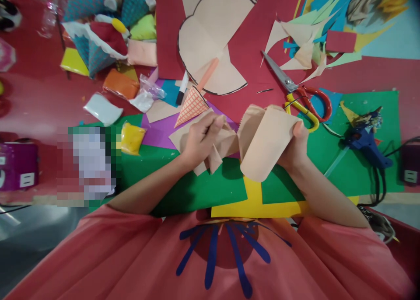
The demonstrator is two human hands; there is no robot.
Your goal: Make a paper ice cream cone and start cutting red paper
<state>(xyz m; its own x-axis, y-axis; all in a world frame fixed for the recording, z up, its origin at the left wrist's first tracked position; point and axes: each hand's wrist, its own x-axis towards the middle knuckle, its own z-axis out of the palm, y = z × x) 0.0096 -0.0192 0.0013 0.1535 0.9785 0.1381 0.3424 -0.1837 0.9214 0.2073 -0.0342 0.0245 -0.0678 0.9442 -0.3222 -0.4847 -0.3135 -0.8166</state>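
My right hand [296, 144] grips a curled sheet of tan paper [267, 142], thumb at its right edge. A zigzag edge shows on the tan paper behind the curl. My left hand [203, 138] is closed on a creased piece of tan paper [228, 142], which spreads out around the fingers. Its fingertips are partly hidden. Just above my left hand lies a small paper cone [192, 107] with an orange grid pattern. An orange stick or marker [208, 74] touches the cone's open end. Scissors [292, 85] with red and yellow handles lie beyond my right hand.
A large tan paper cut-out [206, 33] with black outline lies on red card. Paper scraps [305, 42] are at upper right, a blue glue gun [367, 142] at right. Blue-patterned cones [95, 46] and bagged clay [121, 85] sit at left, near a pixelated patch [92, 164].
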